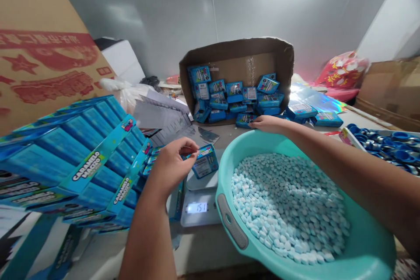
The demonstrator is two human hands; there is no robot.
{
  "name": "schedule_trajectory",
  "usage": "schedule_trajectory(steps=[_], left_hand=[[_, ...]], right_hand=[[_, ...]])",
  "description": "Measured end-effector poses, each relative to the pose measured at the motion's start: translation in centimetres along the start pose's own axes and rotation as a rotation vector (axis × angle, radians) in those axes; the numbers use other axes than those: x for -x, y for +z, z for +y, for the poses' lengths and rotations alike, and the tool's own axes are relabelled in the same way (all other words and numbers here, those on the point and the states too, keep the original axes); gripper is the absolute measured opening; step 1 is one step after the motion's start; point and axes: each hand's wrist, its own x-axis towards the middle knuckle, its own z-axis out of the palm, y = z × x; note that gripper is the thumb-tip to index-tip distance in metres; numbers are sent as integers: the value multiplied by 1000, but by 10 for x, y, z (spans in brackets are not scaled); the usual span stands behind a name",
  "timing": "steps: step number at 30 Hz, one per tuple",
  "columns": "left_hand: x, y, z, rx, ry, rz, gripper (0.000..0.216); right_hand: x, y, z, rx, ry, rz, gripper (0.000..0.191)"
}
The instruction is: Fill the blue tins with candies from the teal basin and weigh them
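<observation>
My left hand [175,162] has thumb and forefinger pinched at the upper left corner of a small blue candy box [205,164]. That box stands slightly tilted on the plate of a white digital scale [198,218], whose lit display reads 151. My right hand [271,124] stretches over a turquoise basin [229,175] with pale blue candies [288,197] in it. Its fingers close on another blue candy box [244,120] at the front of an open carton [236,59]; the fingertips are partly hidden. More candy boxes lie piled inside that carton.
Stacked blue display cartons [88,170] rise on the left, before a large printed cardboard box [49,52]. Two loose candy boxes [328,118] lie right of the open carton. A tray of blue-and-silver pieces [390,146] and a red bag [343,70] are at the right.
</observation>
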Motion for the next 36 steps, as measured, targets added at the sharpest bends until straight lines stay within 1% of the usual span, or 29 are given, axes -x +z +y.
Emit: schedule_trajectory(steps=[2,5,10,12,13,14,16,18,19,20,22,26,30,36], left_hand=[[1,-1,3,-95,33,-14,8],[3,-2,7,-213,74,6,6],[5,-1,13,-239,132,33,9],[8,3,21,-197,199,30,9],[11,7,28,-152,254,2,10],[14,13,35,-101,317,-55,11],[22,28,49,-31,434,-242,14],[31,46,61,-76,497,-446,20],[35,53,65,-132,506,-523,23],[39,60,68,-190,505,-577,26],[43,68,71,-289,476,-631,30],[45,68,73,-403,402,-681,29],[44,67,75,-409,364,-699,22],[43,71,79,-427,290,-755,20]], right_hand=[[-1,1,2,3,-8,7,46],[-4,1,4,5,-18,19,46],[-7,3,6,13,-17,39,44],[-8,3,6,18,-9,43,45],[-8,4,7,21,-2,45,45],[-8,4,7,24,3,45,45],[-8,5,6,29,8,45,45],[-7,5,5,33,6,43,45],[-7,5,4,34,5,43,44],[-6,4,3,35,4,44,44],[-5,4,2,38,5,47,44],[-6,4,3,41,0,46,44],[-10,5,6,36,-7,45,45],[-10,4,7,41,-28,43,43]])
